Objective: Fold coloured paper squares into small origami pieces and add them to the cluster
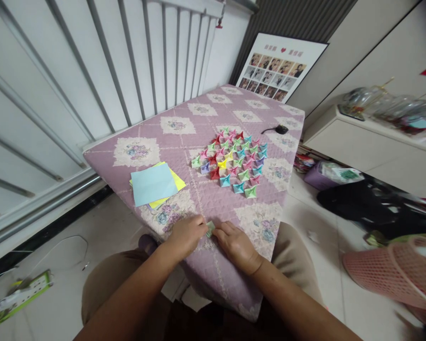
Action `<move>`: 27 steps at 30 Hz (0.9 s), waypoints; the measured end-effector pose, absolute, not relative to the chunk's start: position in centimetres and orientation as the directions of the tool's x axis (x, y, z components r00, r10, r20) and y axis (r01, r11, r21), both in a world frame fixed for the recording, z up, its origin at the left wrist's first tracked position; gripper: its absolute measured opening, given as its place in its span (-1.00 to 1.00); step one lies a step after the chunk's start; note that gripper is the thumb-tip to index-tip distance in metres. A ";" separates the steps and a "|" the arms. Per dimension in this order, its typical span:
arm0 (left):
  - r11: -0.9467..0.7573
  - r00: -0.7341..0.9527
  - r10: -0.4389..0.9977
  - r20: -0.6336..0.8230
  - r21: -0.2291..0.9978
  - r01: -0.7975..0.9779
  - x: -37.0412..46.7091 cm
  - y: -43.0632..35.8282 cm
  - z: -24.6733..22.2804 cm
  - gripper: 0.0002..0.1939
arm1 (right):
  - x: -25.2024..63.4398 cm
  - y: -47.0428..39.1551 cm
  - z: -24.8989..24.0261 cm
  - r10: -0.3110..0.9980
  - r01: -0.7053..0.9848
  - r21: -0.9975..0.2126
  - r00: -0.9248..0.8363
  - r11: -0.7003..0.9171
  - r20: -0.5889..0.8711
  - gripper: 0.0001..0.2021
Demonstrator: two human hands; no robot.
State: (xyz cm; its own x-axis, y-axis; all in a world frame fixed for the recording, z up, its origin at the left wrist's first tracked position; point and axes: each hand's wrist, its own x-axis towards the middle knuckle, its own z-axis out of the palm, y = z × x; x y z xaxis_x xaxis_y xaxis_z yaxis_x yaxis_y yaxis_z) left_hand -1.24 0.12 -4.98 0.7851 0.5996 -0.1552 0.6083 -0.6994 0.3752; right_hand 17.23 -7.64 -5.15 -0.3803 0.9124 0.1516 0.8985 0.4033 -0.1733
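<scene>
So there's a small pale green folded paper piece [210, 229] getting pinched from both sides — left hand [190, 234] on one edge, right hand [236, 244] on the other, fingertips curled in close. It's right down at the near end of the surface [230, 279], which has a quilted lilac cloth with floral patches on it.

Landmark here is the big cluster of little folded paper stars in red, pink, yellow, green, blue and purple [232, 161]. The green piece is on the near side of that cluster. Left of the cluster there's a loose stack of flat square paper sheets [154, 184], light blue on top with yellow poking out. Beyond the cluster, to the right, sits a small black object with a short cord [281, 129] — can't tell what it is.
</scene>
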 end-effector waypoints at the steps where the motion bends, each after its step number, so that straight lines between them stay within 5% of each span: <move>1: -0.703 0.787 0.599 -0.150 0.371 0.606 -1.3 0.0 -5.0 -0.80 | 17.2 -7.8 -5.2 0.911 0.896 -0.180 -0.382 0.407 0.158 -0.80; 27: -0.714 0.724 0.684 -0.091 0.120 0.690 -1.7 -3.9 -4.2 -0.60 | 17.6 -9.5 -6.6 0.907 0.903 -0.202 -0.321 0.380 0.273 -0.69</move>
State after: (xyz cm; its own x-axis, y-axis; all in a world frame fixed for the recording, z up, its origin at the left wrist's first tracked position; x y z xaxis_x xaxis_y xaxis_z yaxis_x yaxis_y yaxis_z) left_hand -1.72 -3.90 -4.17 0.7237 0.6841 -0.0905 0.6899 -0.7140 0.1196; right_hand 17.61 -9.54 -6.56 -0.3211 0.9069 0.2727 0.9026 0.3802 -0.2017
